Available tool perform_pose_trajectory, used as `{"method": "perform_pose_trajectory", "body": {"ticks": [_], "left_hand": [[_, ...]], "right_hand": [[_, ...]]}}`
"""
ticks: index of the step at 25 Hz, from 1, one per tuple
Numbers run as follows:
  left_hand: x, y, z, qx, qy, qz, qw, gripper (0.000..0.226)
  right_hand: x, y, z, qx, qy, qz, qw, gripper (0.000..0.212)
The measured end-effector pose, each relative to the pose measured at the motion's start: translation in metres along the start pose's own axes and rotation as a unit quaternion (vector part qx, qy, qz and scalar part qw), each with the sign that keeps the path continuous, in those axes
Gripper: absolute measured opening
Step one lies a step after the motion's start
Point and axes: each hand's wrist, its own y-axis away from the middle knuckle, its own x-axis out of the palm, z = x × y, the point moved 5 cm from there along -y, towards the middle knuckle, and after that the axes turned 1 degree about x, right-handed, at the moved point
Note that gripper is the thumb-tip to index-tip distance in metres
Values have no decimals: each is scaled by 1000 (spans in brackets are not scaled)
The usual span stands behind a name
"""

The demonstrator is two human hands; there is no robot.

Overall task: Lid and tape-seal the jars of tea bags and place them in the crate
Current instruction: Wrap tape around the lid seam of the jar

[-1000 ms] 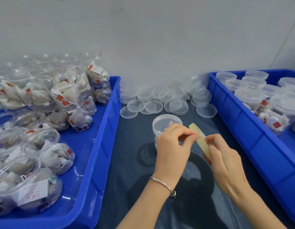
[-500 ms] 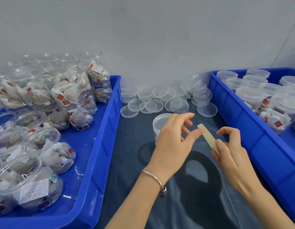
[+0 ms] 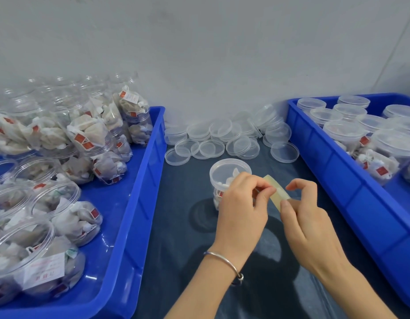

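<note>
Both hands work over the dark table [image 3: 176, 203], between two blue crates. The left hand [image 3: 242, 208] pinches the upper end of a yellowish tape strip [image 3: 276, 192] between thumb and forefinger. The right hand [image 3: 307, 217] pinches its lower end. The strip slants between them, just beside a lidded jar [image 3: 224, 174] of tea bags standing upright on the table. Loose lids [image 3: 211, 148] lie behind. The right crate [image 3: 326, 162] holds lidded jars; the left crate [image 3: 139, 203] holds unlidded ones.
</note>
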Motion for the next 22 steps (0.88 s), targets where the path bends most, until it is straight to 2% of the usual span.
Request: {"method": "perform_pose_trajectory", "body": {"ticks": [6, 10, 12, 17, 22], "left_hand": [[1, -3, 1, 10, -24, 45, 999, 8], [-2, -3, 7, -56, 41, 50, 996, 7], [-4, -5, 10, -63, 39, 52, 996, 3], [-4, -6, -10, 58, -70, 59, 994, 8], [-22, -11, -35, 164, -106, -16, 981, 13]], "right_hand": [[0, -1, 0, 5, 15, -1, 1000, 13], [-1, 0, 1, -2, 16, 2, 1000, 14], [0, 1, 2, -6, 23, 10, 1000, 14], [0, -1, 2, -17, 69, 33, 997, 31], [-9, -11, -22, 63, 3, 37, 997, 59]]}}
